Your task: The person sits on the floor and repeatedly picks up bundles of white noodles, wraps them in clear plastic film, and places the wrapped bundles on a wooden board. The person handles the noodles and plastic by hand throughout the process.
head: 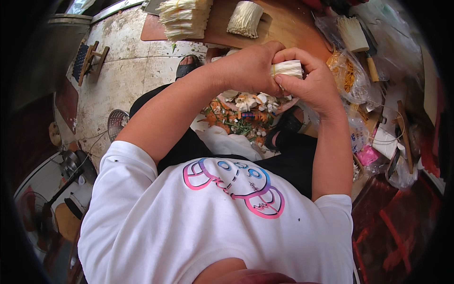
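A cut bundle of white enoki mushrooms [290, 68] with a thin yellow band around it is gripped by both hands, over the near edge of the brown tabletop [287, 21]. My left hand [257, 67] wraps its left side and hides that end. From the right, my right hand [309, 71] pinches the bundle between thumb and curled fingers. On the table, a trimmed enoki bundle [245, 19] lies a little farther off. To its left is a stack of banded enoki bundles [186, 19].
Below my hands, a container holds mushroom trimmings [253, 101], with vegetable scraps [236, 122] scattered about. At right are a wooden-handled knife [372, 69], another enoki clump [353, 33] and a plastic bag of yellow rubber bands [349, 76]. A metal colander [117, 122] and small stool [88, 62] stand left.
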The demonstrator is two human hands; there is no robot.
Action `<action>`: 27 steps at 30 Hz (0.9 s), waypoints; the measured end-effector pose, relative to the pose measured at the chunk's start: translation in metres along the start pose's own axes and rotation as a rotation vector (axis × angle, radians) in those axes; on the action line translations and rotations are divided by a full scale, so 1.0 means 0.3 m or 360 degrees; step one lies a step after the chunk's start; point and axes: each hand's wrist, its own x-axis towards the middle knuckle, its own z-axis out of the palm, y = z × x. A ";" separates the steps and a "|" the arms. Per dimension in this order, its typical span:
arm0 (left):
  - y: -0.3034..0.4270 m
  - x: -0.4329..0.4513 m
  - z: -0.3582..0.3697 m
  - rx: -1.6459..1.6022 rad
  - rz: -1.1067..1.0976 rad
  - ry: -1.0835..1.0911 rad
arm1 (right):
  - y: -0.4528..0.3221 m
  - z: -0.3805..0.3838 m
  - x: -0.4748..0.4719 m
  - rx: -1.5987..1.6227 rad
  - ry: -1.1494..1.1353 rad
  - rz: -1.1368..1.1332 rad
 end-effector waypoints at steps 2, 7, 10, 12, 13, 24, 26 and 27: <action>0.006 -0.006 -0.001 0.0027 -0.0046 -0.0004 | -0.017 -0.001 -0.003 0.0069 -0.0091 0.0113; -0.002 -0.008 -0.025 0.0139 0.0000 0.0017 | -0.002 -0.005 0.008 0.0088 -0.0240 0.0135; -0.010 -0.012 -0.102 0.0332 -0.0047 0.0157 | -0.027 0.010 -0.003 0.0136 -0.0116 -0.0061; -0.021 -0.003 -0.198 0.0410 -0.0180 0.0295 | -0.028 -0.008 0.012 0.0139 0.0225 -0.0081; -0.031 0.006 -0.261 0.0445 -0.0293 0.0375 | -0.023 -0.024 0.016 0.0141 0.0405 -0.0088; -0.328 0.060 -0.605 0.1051 -0.0049 0.1423 | 0.042 0.011 0.012 -0.0393 0.0196 0.0051; -0.350 0.081 -0.596 0.1128 -0.0271 0.1310 | 0.036 0.007 0.016 -0.0434 0.0190 0.0074; -0.363 0.093 -0.587 0.1162 -0.0380 0.1249 | 0.038 0.006 0.019 -0.0444 0.0192 0.0082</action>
